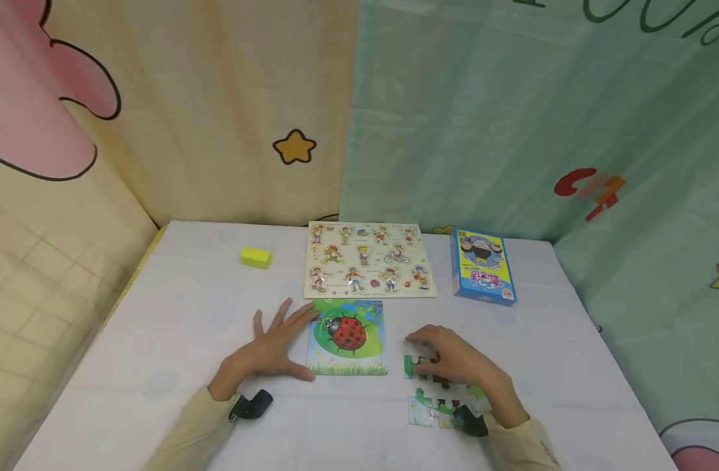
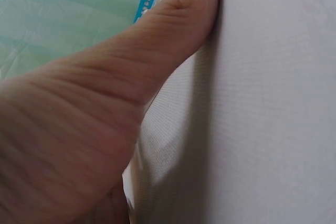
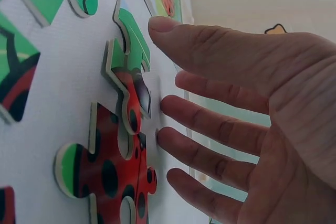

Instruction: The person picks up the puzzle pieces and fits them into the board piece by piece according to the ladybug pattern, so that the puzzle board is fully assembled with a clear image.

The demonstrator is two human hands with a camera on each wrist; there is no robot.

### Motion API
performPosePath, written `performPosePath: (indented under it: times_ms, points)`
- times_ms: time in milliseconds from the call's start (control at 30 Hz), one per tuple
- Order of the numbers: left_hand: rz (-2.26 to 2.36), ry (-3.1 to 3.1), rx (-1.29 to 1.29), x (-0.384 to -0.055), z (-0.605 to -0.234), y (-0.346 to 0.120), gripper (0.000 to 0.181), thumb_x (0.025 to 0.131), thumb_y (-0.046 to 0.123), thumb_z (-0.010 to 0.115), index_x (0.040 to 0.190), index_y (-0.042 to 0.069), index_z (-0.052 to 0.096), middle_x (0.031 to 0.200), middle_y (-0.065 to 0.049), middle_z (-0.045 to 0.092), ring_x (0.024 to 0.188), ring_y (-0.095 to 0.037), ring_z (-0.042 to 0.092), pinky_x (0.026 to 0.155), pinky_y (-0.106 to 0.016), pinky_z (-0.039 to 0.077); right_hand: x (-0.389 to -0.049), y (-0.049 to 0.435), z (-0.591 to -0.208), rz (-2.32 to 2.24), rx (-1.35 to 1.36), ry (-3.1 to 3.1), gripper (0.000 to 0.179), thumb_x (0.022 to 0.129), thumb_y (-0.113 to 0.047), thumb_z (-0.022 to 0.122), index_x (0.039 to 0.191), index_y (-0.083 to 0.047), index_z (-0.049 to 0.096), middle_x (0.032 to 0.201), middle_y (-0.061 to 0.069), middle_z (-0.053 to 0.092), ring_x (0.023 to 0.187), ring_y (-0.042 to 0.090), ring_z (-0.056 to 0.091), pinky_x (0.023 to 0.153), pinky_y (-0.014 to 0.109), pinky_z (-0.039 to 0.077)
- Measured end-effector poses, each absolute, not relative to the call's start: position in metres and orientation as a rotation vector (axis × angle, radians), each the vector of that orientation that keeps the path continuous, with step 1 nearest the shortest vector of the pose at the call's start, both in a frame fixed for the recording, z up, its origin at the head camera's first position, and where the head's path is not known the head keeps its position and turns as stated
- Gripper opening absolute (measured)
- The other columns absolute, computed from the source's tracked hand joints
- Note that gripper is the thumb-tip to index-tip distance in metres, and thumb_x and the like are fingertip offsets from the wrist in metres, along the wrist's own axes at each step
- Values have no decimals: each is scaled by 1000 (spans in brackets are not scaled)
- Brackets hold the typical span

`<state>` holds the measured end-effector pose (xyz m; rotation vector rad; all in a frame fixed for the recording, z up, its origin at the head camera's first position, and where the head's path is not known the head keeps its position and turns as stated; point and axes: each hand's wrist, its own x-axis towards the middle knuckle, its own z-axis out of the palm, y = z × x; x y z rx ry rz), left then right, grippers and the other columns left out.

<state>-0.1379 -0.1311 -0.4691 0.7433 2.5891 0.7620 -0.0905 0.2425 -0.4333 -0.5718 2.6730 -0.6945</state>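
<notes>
Left hand [image 1: 271,352] spread, fingers and thumb well apart; fingertips are laid over the left edge of the ladybug picture board [image 1: 347,360], thumb set at its near left corner. Right hand [image 1: 456,358] is held over loose jigsaw pieces [image 1: 420,413], thumb and fingers apart; whether any piece is touched cannot be told.

Largest item: table [image 1: 182,307], covered in white cloth. Sports-figure puzzle board [image 1: 365,255] laid flat by the far edge, near its middle. Ladybug board placed just on its near side, between the hands. Blue cartoon-printed box [image 1: 483,265] set toward the far right corner. Yellow block [image 1: 256,257] placed toward the far left corner. Smallest: the jigsaw pieces, scattered right of the ladybug board, partly hidden by the right hand; green and black-spotted red printing is seen on them.
</notes>
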Motion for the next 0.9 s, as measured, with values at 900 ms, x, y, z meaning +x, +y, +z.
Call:
performPosePath:
  times_ms: [900]
  points:
    - [762,2587,735,-138,-471,-130,117,64,56,89,158,21,30,169,-4,15,154,-44,-8,104,-82,-15,-91,239,-437,-663,-582,2685,33,83,-23,83,112,-15,70,105,-7,64,91,10,55,82,32,52]
